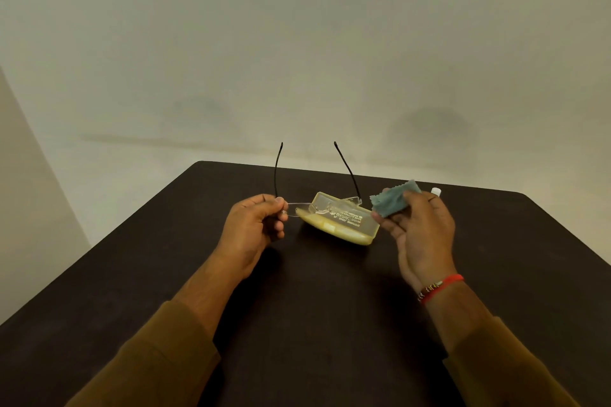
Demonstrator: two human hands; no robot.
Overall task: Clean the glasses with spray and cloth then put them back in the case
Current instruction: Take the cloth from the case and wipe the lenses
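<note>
Rimless glasses (299,207) with thin black temple arms are held above the table, arms unfolded and pointing up and away. My left hand (254,225) pinches them at the left hinge. My right hand (420,231) holds a small blue-grey cleaning cloth (391,200) just right of the right lens. Under the glasses lies the yellowish translucent case (344,225), closed, with printed lettering on its lid. A white spray bottle cap (436,191) peeks out behind my right hand; the rest of the bottle is hidden.
A dark brown table (314,307) fills the lower view, its far edge just beyond the case. A plain pale wall stands behind. Brown sleeves cover both forearms, and a red thread band circles my right wrist.
</note>
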